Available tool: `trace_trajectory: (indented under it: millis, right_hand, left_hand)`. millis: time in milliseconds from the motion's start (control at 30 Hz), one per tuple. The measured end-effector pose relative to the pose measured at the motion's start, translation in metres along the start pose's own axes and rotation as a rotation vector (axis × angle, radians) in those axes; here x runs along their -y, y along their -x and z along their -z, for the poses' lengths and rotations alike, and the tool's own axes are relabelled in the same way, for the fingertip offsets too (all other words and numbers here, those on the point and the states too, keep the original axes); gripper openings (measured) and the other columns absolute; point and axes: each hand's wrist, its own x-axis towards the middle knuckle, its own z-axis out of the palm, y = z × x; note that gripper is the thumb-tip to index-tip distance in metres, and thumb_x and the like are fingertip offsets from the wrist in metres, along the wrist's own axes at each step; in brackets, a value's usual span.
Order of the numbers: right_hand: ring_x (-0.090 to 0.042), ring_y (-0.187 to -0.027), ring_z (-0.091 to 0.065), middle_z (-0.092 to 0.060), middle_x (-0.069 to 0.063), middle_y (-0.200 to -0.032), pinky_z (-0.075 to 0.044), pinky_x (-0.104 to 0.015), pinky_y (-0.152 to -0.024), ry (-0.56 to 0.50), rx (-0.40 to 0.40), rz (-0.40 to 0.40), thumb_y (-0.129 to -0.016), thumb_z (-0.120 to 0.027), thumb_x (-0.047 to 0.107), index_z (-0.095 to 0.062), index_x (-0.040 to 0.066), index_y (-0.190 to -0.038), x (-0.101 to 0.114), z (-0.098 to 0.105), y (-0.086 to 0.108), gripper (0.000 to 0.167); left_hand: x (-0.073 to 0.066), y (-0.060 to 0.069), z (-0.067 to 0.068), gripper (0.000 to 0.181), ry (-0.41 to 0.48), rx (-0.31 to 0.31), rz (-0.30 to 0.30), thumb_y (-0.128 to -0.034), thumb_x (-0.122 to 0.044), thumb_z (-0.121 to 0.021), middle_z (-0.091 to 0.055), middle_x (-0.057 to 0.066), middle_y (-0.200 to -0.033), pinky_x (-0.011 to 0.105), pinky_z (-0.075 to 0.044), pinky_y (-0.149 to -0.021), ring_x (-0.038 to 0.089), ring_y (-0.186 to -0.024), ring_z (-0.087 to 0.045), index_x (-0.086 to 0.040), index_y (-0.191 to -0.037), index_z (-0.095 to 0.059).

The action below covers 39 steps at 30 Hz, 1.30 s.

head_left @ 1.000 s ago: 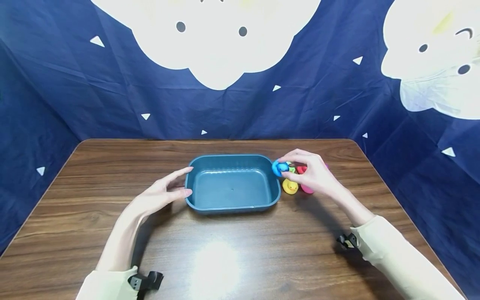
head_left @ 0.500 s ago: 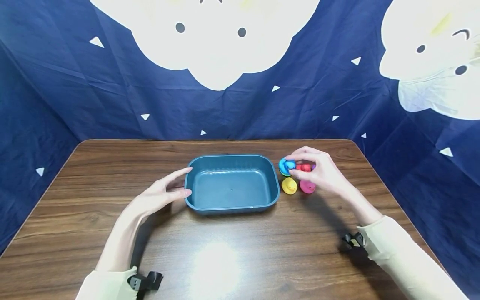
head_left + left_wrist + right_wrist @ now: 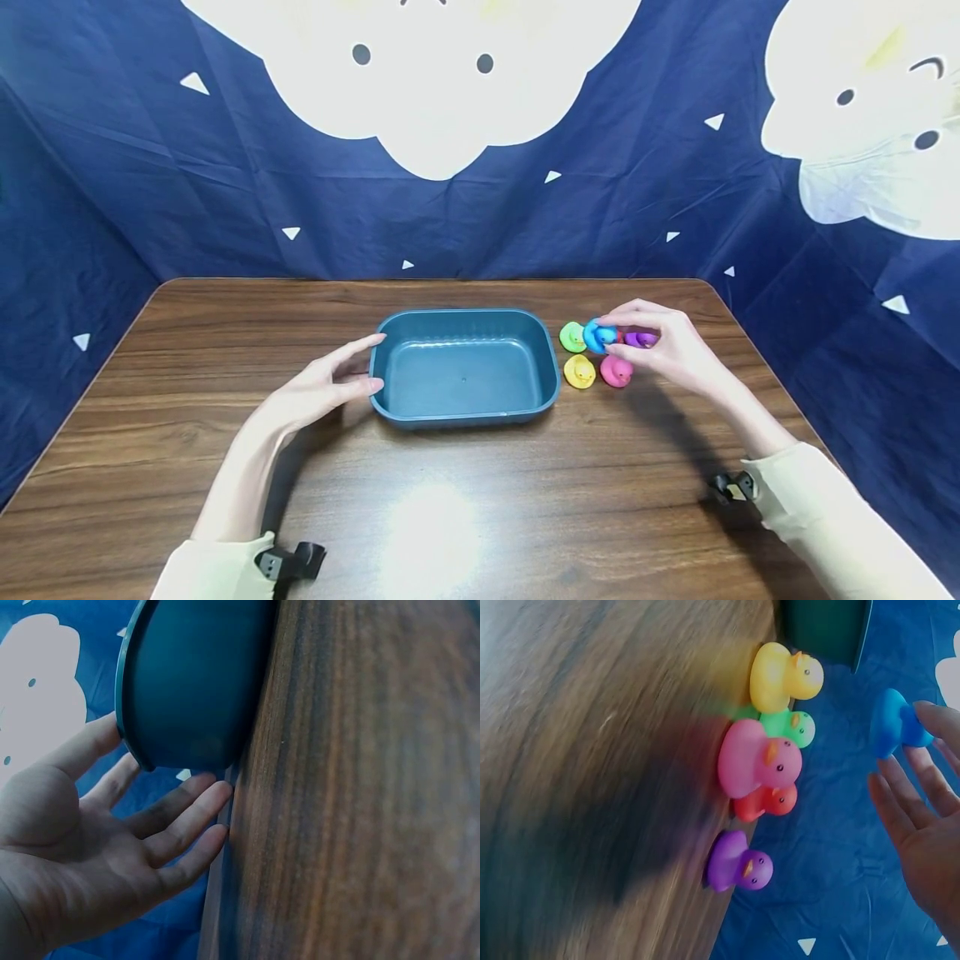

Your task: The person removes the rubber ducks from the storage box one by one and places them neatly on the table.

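Between thumb and fingers my right hand [image 3: 667, 342] pinches a blue toy duck [image 3: 599, 335]. The right wrist view has this duck raised off the table. Below and around it are a green duck [image 3: 572, 337], a yellow duck [image 3: 579, 372], a pink duck [image 3: 617, 372] and a purple duck [image 3: 641, 340]. A red duck [image 3: 769, 802], mostly hidden in the head view, shows in the right wrist view. At the left end of a teal plastic basin [image 3: 465, 420], my left hand [image 3: 318, 392] touches the rim with thumb and forefinger spread. Nothing lies in the basin.
The brown wooden table [image 3: 480, 508] carries the basin near its middle, with the ducks just to the right. A navy cloth backdrop [image 3: 480, 221] with white cloud shapes hangs behind the table's far edge. Small black devices [image 3: 288, 562] sit at both wrists.
My right hand has moved to the right with the blue duck, from beside the basin's right rim to above the red duck. The green and purple ducks are uncovered. My left hand stays put.
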Motion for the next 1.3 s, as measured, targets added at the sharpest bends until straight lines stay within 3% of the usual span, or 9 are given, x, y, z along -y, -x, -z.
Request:
trace_trajectory:
  millis: [567,867,1300]
  right_hand:
    - [0.004,-0.098,-0.065,-0.076,0.001,-0.108,-0.049,-0.006,-0.086,0.097,0.028,-0.024,-0.080,-0.087,0.004,-0.077,0.014,-0.114,-0.019,0.022,0.022,0.038]
    - [0.011,-0.106,-0.060,-0.077,-0.002,-0.109,-0.041,-0.003,-0.095,0.118,0.013,-0.015,-0.079,-0.087,0.002,-0.078,0.014,-0.116,-0.024,0.029,0.032,0.039]
    - [0.015,-0.106,-0.060,-0.078,0.001,-0.107,-0.042,-0.002,-0.093,0.184,0.017,-0.034,-0.079,-0.087,0.001,-0.078,0.015,-0.112,-0.038,0.039,0.043,0.037]
  left_hand:
    - [-0.001,-0.001,-0.002,0.074,0.006,0.010,0.012,-0.0995,-0.033,-0.068,-0.042,0.021,-0.161,0.060,-0.034,-0.120,0.040,-0.150,-0.040,-0.028,-0.163,-0.030]
    - [-0.002,-0.001,-0.002,0.074,0.004,0.007,0.013,-0.0996,-0.033,-0.068,-0.041,0.022,-0.161,0.061,-0.034,-0.120,0.040,-0.150,-0.039,-0.028,-0.163,-0.030]
    - [-0.002,0.002,0.000,0.074,0.008,0.006,0.011,-0.1000,-0.032,-0.067,-0.042,0.021,-0.160,0.059,-0.035,-0.120,0.040,-0.149,-0.040,-0.027,-0.163,-0.029]
